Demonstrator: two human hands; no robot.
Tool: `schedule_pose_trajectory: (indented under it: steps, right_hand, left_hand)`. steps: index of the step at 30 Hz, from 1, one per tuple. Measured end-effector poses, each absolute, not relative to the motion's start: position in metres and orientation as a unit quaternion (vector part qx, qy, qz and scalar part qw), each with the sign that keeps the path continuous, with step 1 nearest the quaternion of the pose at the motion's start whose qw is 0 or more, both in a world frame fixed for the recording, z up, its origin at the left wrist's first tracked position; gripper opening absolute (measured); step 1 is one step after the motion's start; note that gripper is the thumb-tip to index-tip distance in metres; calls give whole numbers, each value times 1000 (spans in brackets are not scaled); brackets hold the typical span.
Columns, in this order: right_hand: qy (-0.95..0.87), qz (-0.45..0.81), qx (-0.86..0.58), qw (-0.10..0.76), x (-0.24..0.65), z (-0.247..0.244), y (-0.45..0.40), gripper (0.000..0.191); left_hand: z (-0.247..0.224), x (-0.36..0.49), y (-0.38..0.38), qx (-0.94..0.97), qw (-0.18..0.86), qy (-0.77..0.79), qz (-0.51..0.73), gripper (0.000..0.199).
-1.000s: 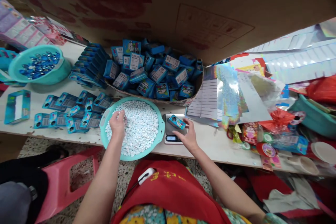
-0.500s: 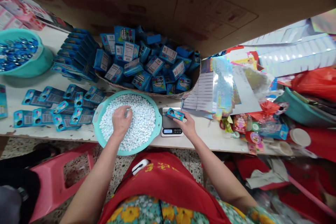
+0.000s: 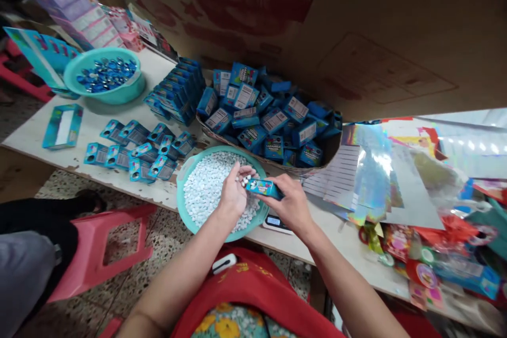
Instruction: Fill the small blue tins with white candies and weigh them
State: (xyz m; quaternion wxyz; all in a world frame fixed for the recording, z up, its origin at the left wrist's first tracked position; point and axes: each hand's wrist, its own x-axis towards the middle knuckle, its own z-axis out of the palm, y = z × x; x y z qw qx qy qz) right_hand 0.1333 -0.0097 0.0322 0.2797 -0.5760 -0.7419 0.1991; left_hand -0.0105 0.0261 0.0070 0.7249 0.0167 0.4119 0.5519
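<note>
My right hand (image 3: 291,198) grips a small blue candy box (image 3: 261,187), tilted on its side above the right part of a turquoise basin. Palm up and cupped, my left hand (image 3: 234,193) holds a few small white candies (image 3: 244,180) on its fingers, right at the box's left end. Loose white candies (image 3: 206,190) fill the basin (image 3: 180,185) beneath both hands. A small digital scale (image 3: 277,223) sits just right of the basin, its pan mostly hidden by my right hand.
Behind the basin, a carton (image 3: 269,161) is heaped with blue boxes. More small boxes (image 3: 138,145) lie to the left, near a turquoise bowl (image 3: 122,92) of blue-wrapped pieces. Shiny sheets (image 3: 368,169) and packets cover the right. A person sits by a pink stool (image 3: 91,248).
My right hand has lifted the blue box off the scale area and brought it over the basin. My left hand has come up with candies to the box's end. The view has turned left.
</note>
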Motion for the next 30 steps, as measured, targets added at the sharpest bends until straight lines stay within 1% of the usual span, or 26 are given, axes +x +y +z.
schedule_pose_trajectory:
  steps: [4, 7, 10, 11, 13, 15, 17, 19, 21, 23, 25, 28, 30]
  right_hand:
    - [-741, 195, -576, 285, 125, 22, -4, 32]
    - [-738, 212, -574, 285, 124, 18, -2, 32]
    - [-708, 250, -579, 318, 129, 18, -5, 32]
    - [-689, 266, -584, 337, 134, 19, -8, 31]
    - [-642, 295, -602, 371, 148, 19, -17, 30]
    - [-586, 309, -636, 396, 166, 14, -29, 30]
    - [-531, 313, -669, 416, 186, -2, -41, 31]
    - [-491, 319, -685, 433, 202, -28, -51, 32]
    - [-476, 321, -694, 436, 211, -58, -59, 33]
    - [-473, 322, -701, 425, 216, -82, -65, 34]
    - [-483, 315, -705, 414, 221, -90, -66, 42]
    - [-515, 245, -705, 421, 236, -66, -48, 64]
    - [-536, 180, -692, 449, 249, -38, -16, 63]
  left_hand:
    - [-5, -16, 30, -22, 712, 388, 585, 21]
    - [-9, -17, 34, -55, 709, 412, 570, 12]
    - [-11, -19, 35, -27, 710, 429, 557, 9]
    - [-12, -21, 33, 10, 705, 438, 558, 11]
    - [-14, -29, 31, 128, 662, 489, 554, 15]
    - [-19, -39, 29, 294, 578, 561, 515, 20]
    - [-25, -50, 28, 435, 490, 611, 445, 25]
    - [-32, -60, 27, 494, 437, 635, 403, 31]
    - [-37, -67, 23, 486, 421, 651, 402, 35]
    - [-39, -73, 19, 458, 429, 664, 408, 38]
    - [-40, -78, 13, 424, 440, 674, 414, 40]
    - [-38, -86, 3, 375, 454, 688, 423, 43]
    - [-35, -90, -5, 354, 451, 695, 434, 43]
